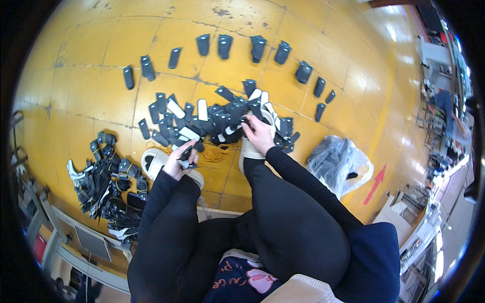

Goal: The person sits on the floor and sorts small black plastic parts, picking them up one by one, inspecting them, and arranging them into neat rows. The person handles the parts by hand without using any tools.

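Note:
A heap of flat black strap-like pieces with rounded ends and small white labels lies on the yellow floor before my feet. Some show a white back, like one white-backed piece. My left hand is closed around a black piece near the heap's left front. At the heap's right side, my right hand pinches a small black piece between thumb and fingers. Its lower part blends into the heap.
Small stacks of black pieces stand in an arc beyond the heap. Yellow cord lies between my white shoes. Tied black bundles are piled at left. A clear plastic bag sits at right. Another person is far right.

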Tool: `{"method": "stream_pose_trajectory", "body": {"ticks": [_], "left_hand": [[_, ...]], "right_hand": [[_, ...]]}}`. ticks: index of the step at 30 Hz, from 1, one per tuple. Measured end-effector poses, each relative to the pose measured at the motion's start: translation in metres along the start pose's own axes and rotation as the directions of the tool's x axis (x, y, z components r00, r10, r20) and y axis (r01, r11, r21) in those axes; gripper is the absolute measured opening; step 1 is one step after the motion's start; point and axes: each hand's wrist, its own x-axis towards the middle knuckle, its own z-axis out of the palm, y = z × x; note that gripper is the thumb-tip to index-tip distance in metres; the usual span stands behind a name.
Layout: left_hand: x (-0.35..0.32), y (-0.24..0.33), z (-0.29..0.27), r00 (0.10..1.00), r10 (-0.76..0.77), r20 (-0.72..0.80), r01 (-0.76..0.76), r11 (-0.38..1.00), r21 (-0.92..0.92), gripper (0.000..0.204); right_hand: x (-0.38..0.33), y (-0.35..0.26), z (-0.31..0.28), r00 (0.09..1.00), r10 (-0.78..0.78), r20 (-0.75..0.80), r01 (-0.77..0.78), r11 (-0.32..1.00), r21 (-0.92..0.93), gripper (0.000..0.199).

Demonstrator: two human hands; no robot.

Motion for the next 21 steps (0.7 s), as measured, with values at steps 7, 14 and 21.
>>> {"method": "stream_pose_trajectory", "body": {"ticks": [7, 14, 21], "left_hand": [[-0.001, -0.002, -0.003, 0.999, 0.02, -0.028, -0.018, 0.997, 0.079, 0.05], [-0.01, 0.008, 0.008, 0.999, 0.033, -0.036, -0.029, 0.995, 0.091, 0.052], [-0.005, 0.002, 0.0, 0.996, 0.084, -0.027, -0.082, 0.995, 0.063, 0.046]], "right_hand": [[0.001, -0.008, 0.002, 0.999, 0.043, 0.007, -0.043, 0.999, -0.01, 0.021], [-0.001, -0.003, 0.004, 0.999, 0.051, -0.003, -0.05, 0.999, 0.019, 0.022], [0.0, -0.003, 0.003, 0.999, 0.05, 0.0, -0.05, 0.998, -0.035, 0.021]]}}
